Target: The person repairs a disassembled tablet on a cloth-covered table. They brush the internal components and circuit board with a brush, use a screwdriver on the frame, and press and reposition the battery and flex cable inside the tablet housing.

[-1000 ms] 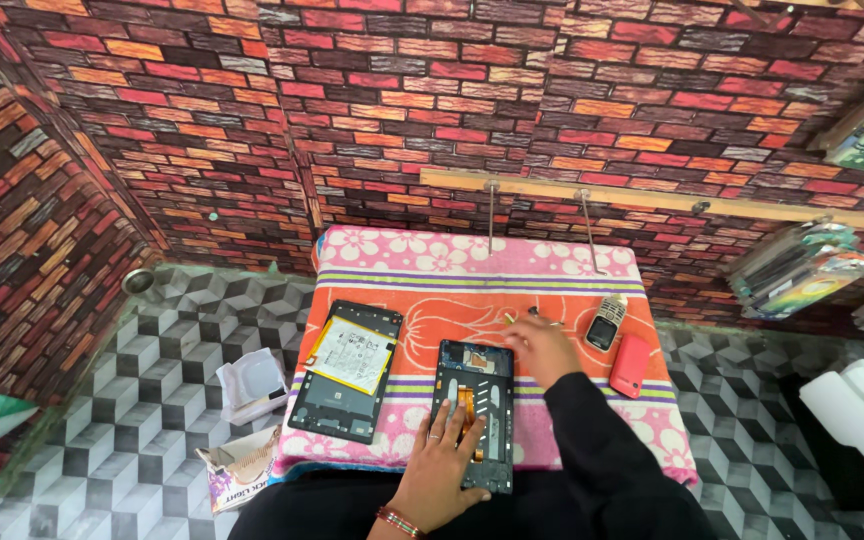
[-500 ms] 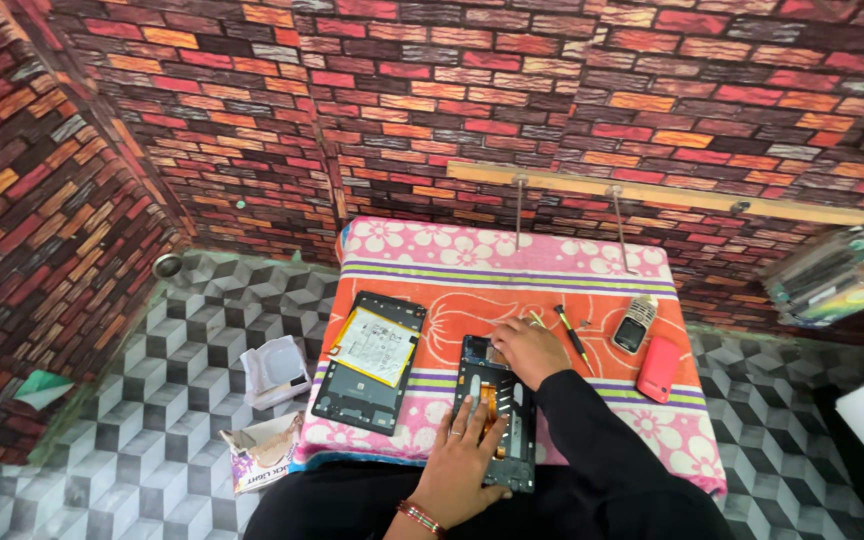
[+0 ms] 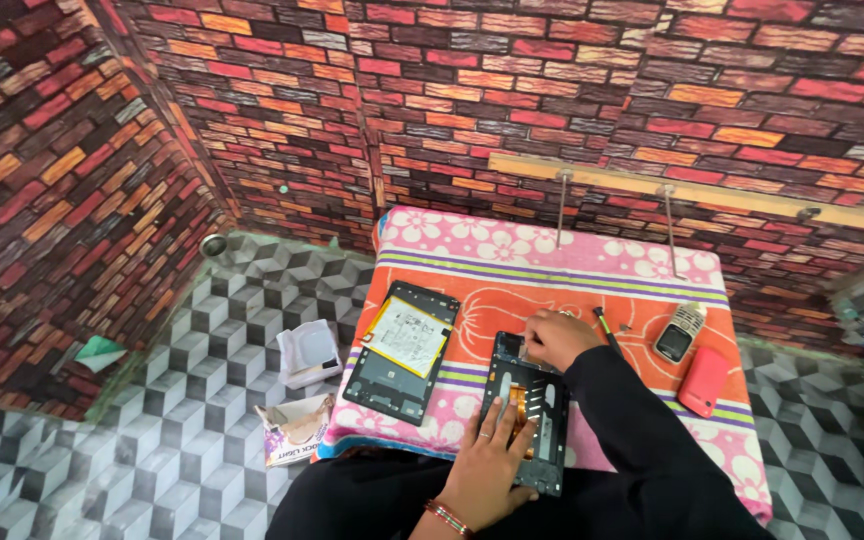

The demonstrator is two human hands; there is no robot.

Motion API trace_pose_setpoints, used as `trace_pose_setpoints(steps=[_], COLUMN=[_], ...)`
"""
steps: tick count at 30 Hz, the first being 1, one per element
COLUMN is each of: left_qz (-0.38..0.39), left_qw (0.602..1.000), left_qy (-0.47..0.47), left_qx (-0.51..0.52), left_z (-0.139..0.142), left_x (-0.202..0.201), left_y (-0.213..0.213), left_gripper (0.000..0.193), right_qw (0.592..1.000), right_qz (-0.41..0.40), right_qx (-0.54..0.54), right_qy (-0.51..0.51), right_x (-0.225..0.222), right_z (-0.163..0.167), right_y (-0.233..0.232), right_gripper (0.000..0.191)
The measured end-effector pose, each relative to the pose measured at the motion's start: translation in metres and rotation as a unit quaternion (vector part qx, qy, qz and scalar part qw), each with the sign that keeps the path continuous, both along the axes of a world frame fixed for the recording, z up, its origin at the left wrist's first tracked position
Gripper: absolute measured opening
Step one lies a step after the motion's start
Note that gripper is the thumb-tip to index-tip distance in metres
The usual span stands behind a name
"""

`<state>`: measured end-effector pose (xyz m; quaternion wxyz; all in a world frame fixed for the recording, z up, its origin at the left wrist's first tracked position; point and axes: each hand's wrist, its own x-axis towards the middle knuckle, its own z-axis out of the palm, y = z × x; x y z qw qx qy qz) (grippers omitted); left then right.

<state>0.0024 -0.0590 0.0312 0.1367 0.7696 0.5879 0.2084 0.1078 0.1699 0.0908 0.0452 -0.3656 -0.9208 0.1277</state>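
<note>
Left hand (image 3: 492, 468) flat, fingers spread; right hand (image 3: 556, 338) curled, knuckles up, black-sleeved forearm bent inward.

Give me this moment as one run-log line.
left hand flat on black opened tablet frame | right hand at its top edge | second opened tablet beside

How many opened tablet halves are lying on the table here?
2. The opened tablet half with the pale battery lies at the cloth's left; the dark tablet frame sits nearer, under the left hand and right hand.
</note>
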Motion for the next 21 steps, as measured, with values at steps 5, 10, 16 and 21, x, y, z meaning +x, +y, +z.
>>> trace_pose_setpoints(steps=[5, 10, 16, 21], left_qz=[0.02, 0.053, 0.084, 0.101], left_qw=[0.999, 0.997, 0.99, 0.989], left_qy=[0.021, 0.044, 0.071, 0.073], left_qx=[-0.02, -0.046, -0.086, -0.086], left_z=[-0.001, -0.004, -0.003, 0.006], left_x=[0.006, 0.017, 0.033, 0.036], left_y=[-0.003, -0.002, 0.002, 0.005], left_gripper=[0.098, 0.097, 0.092, 0.09], right_qw=[1.0, 0.999, 0.988, 0.977], right_qz=[-0.003, -0.01, -0.072, -0.069], right_qx=[-0.02, -0.031, -0.105, -0.166], right_qy=[0.01, 0.026, 0.083, 0.11], right_x=[-0.006, -0.009, -0.012, -0.011], right_z=[0.003, 0.013, 0.018, 0.018], right_y=[0.005, 0.001, -0.004, 0.001], right_gripper=[0.011, 0.013, 0.013, 0.014])
